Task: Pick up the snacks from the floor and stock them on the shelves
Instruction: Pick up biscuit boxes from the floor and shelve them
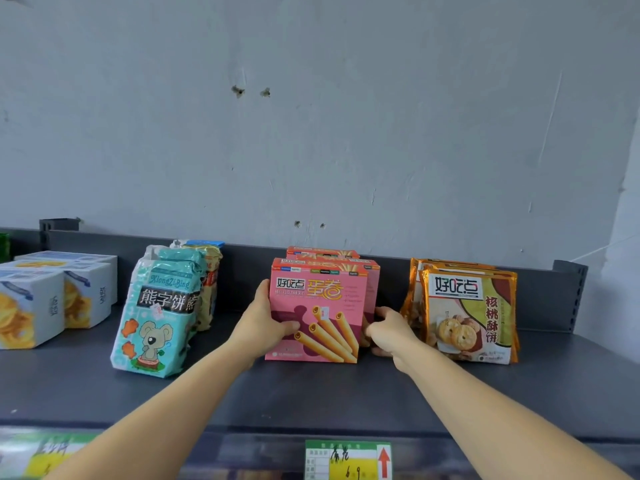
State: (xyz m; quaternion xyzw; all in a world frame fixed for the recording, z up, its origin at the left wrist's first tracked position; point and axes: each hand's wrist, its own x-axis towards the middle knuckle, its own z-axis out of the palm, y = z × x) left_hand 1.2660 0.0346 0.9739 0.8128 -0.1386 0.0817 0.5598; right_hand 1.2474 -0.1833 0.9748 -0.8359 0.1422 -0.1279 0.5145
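A pink egg-roll box (322, 306) stands upright on the dark grey shelf (311, 396), at the front of a row of like pink boxes (323, 253). My left hand (265, 323) grips its left edge, thumb on the front face. My right hand (389, 332) holds its right edge low down, fingers curled behind the box.
Teal bear-biscuit bags (159, 313) lean to the left, white and blue boxes (52, 299) further left. Gold walnut-cookie packs (469, 313) stand to the right. A grey wall rises behind. A green and yellow price tag (348, 460) hangs on the shelf's front edge.
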